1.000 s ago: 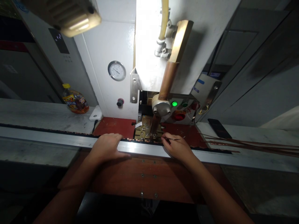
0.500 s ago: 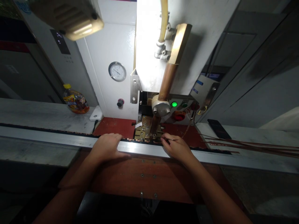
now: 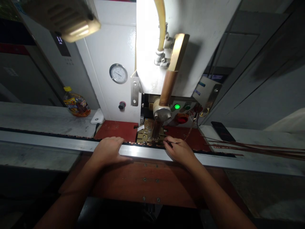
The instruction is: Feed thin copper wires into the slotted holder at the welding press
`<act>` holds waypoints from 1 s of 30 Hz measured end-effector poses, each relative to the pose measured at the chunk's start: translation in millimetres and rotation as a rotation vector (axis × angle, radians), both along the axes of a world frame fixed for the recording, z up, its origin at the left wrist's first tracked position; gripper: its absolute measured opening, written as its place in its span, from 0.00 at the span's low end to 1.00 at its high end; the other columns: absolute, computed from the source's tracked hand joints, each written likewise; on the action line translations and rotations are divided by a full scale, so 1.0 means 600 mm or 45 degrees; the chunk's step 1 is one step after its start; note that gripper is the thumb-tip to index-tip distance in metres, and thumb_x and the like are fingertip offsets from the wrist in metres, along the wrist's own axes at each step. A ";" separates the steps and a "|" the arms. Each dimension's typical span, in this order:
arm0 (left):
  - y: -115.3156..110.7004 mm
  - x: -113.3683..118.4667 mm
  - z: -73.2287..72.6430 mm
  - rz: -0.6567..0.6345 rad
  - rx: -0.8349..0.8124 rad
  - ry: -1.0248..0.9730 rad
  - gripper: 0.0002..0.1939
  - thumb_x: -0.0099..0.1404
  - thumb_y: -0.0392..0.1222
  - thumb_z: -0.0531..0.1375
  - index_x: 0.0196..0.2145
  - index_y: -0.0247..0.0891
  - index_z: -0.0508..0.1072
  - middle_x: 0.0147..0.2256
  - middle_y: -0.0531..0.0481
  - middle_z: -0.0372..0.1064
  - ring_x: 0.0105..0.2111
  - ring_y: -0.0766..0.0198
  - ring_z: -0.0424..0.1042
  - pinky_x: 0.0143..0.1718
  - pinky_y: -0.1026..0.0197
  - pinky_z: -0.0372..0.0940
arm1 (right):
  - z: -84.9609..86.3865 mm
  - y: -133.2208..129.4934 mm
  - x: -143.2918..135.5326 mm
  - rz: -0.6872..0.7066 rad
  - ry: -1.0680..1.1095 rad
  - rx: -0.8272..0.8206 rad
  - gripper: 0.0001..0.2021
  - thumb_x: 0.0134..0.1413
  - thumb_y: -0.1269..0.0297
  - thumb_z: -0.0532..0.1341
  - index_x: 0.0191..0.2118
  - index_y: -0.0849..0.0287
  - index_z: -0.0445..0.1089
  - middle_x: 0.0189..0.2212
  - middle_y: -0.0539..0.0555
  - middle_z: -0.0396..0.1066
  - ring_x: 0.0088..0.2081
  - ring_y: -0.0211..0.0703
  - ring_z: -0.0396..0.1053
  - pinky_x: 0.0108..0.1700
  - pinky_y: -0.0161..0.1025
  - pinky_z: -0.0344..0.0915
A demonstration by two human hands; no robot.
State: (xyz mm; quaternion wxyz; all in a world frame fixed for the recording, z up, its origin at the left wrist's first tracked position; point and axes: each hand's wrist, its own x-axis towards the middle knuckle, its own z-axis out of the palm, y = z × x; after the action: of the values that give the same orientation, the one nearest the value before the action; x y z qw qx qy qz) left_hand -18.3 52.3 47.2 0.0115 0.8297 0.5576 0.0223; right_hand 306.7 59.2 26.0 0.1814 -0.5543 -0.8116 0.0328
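Observation:
My left hand (image 3: pixel 107 150) is closed over a long aluminium bar (image 3: pixel 140 151), thumb along its near side and fingers at its far edge. A dark strip with small copper pieces (image 3: pixel 130 143) runs along that far edge. Right of the press point, my right hand (image 3: pixel 180 150) pinches a thin, dark, stick-like tool (image 3: pixel 175 142), its kind unclear. Its fingertips are close beside the brass fixture (image 3: pixel 144 135). A copper electrode rod (image 3: pixel 156 128) comes down onto the fixture at the strip; the exact contact is too small to tell.
The machine carries a pressure gauge (image 3: pixel 118 73), a lit green button (image 3: pixel 177 106) and a red knob (image 3: pixel 182 119). A drink bottle (image 3: pixel 77 103) and a white box (image 3: pixel 97 117) stand left. Right lie a phone (image 3: pixel 223 131) and copper strips (image 3: pixel 257 149). A lamp (image 3: pixel 73 24) hangs upper left.
The brass upper rod with its hose fitting has moved downward relative to the machine cover. The display at the left shows different lit figures. Both hands have stayed nearly in place.

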 end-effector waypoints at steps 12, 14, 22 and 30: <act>0.001 0.002 0.001 0.013 -0.024 0.023 0.40 0.52 0.77 0.61 0.45 0.39 0.76 0.45 0.40 0.78 0.46 0.42 0.77 0.47 0.48 0.68 | 0.009 -0.002 -0.001 -0.020 -0.044 -0.043 0.11 0.68 0.61 0.53 0.40 0.53 0.73 0.34 0.54 0.79 0.37 0.46 0.76 0.39 0.36 0.62; 0.001 0.004 0.002 0.020 -0.027 0.027 0.39 0.52 0.76 0.62 0.45 0.39 0.76 0.45 0.40 0.78 0.46 0.42 0.77 0.47 0.48 0.68 | 0.010 -0.003 -0.002 -0.024 -0.037 -0.048 0.11 0.68 0.61 0.53 0.40 0.53 0.73 0.34 0.54 0.79 0.37 0.46 0.77 0.39 0.36 0.62; -0.002 0.005 0.006 0.028 -0.031 0.018 0.38 0.53 0.75 0.62 0.45 0.38 0.76 0.45 0.39 0.78 0.46 0.42 0.76 0.47 0.48 0.67 | 0.009 -0.004 -0.002 -0.018 -0.019 -0.017 0.11 0.68 0.61 0.54 0.40 0.53 0.73 0.34 0.53 0.80 0.36 0.46 0.77 0.38 0.36 0.62; -0.005 0.001 -0.003 -0.004 0.048 -0.027 0.36 0.52 0.74 0.64 0.44 0.40 0.76 0.43 0.40 0.78 0.44 0.43 0.76 0.45 0.49 0.67 | 0.001 -0.010 0.000 -0.013 -0.015 0.080 0.12 0.67 0.61 0.53 0.39 0.53 0.74 0.31 0.53 0.80 0.33 0.46 0.77 0.35 0.37 0.61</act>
State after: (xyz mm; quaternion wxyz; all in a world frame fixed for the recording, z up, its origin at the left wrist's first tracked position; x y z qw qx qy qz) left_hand -17.8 49.0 45.3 0.0017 0.8304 0.5557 0.0417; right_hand 306.9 53.5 26.7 0.1940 -0.5528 -0.8104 0.0031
